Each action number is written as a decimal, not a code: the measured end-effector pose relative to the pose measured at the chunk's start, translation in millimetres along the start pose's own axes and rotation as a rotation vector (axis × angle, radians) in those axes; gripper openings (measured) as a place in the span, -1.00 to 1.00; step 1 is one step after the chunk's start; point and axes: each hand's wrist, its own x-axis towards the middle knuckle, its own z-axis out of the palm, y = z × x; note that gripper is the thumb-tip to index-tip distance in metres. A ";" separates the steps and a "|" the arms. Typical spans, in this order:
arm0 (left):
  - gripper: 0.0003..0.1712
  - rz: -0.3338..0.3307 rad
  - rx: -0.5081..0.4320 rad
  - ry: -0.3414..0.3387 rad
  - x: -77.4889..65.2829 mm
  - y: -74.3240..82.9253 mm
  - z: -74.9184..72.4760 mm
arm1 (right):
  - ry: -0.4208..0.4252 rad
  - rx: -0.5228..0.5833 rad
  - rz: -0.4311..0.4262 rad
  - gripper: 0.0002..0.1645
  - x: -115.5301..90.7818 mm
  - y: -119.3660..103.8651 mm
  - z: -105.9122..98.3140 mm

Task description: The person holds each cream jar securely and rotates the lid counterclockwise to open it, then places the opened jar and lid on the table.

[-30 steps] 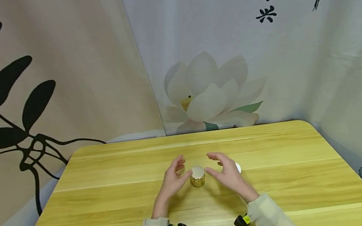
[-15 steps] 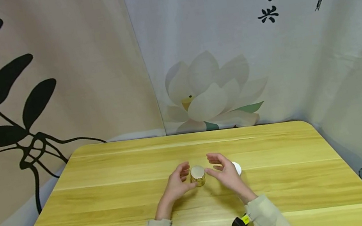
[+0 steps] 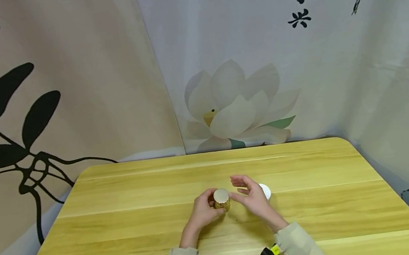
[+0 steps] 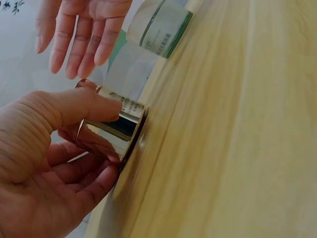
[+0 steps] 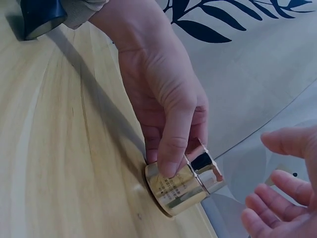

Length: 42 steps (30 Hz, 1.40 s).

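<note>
A shiny gold jar with a flat round lid stands upright on the wooden table. My left hand grips it from the left; the thumb lies across the printed side and the fingers curl around behind, as the left wrist view of the gold jar shows. To the right of the jar my right hand is held apart from it, fingers loosely extended and holding nothing. In the right wrist view this hand appears near the lid end of the gold jar.
Just beyond the right hand stands a pale green jar with a white lid, partly hidden by that hand in the head view. The wooden table reaches back to printed cloth curtains. A black camera sits on each wrist.
My left hand has moved in and slightly down toward the gold jar, going from beside it to gripping it. The right hand stays nearly where it was.
</note>
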 end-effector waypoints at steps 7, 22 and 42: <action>-0.42 0.012 0.059 0.013 2.9 0.6 1.1 | -0.001 0.008 0.018 -0.47 -1.9 -9.6 -1.1; -0.45 0.030 0.020 0.061 12.2 13.9 -7.1 | 0.028 -0.002 0.008 -0.50 4.0 -14.7 -9.0; -0.46 0.038 0.049 0.106 61.3 73.1 -25.8 | 0.044 0.012 -0.039 -0.51 38.4 -56.7 -37.3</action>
